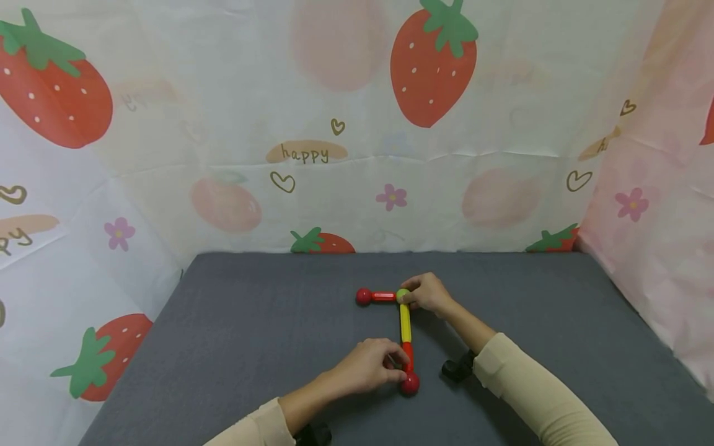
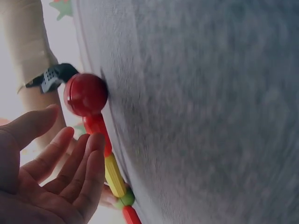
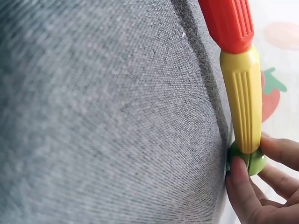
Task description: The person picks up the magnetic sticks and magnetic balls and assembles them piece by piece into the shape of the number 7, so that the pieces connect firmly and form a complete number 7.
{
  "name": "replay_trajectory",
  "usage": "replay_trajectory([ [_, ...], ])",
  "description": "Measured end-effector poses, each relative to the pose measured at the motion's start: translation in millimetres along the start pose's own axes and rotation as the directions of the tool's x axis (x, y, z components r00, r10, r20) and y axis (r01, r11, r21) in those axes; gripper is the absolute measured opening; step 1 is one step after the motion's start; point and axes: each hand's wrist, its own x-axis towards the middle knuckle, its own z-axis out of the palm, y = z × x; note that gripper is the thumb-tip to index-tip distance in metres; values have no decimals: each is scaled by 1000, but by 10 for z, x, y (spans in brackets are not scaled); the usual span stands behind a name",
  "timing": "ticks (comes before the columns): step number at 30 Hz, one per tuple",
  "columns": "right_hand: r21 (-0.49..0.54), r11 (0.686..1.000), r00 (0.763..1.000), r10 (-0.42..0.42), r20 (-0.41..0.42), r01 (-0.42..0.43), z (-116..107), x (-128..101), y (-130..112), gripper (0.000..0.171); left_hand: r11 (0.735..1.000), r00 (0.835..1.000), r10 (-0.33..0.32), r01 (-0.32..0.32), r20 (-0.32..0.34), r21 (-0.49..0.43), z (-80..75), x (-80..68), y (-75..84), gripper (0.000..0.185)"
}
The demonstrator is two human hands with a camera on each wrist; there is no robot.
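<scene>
The head view alone showed the full L: a red rod with a red ball left of the green ball, and a yellow-red rod running toward the person to a glossy red ball, all on grey woven cloth. The right wrist view showed ribbed plastic and the right hand pinching the green ball. The left wrist view showed the left hand relaxed, fingers extended beside the rod.

Head view high, looking down at the grey table, wrist views close, sharing the rod.
</scene>
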Motion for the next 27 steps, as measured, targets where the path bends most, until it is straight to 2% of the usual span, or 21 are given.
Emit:
replay_trajectory([
  [7,-45,998,999,-32,11,32,-4,-2,9,35,999,998,-29,28,-60,-18,-107,27,-71,18],
  [14,-85,995,999,-52,15,53,-6,13,22,35,997,989,-47,55,-141,53,-237,64,-178,20],
  [27,-171,980,995,-101,13,102,-11,0,28,35,996,970,-84,88,-226,8,-436,99,-389,20],
])
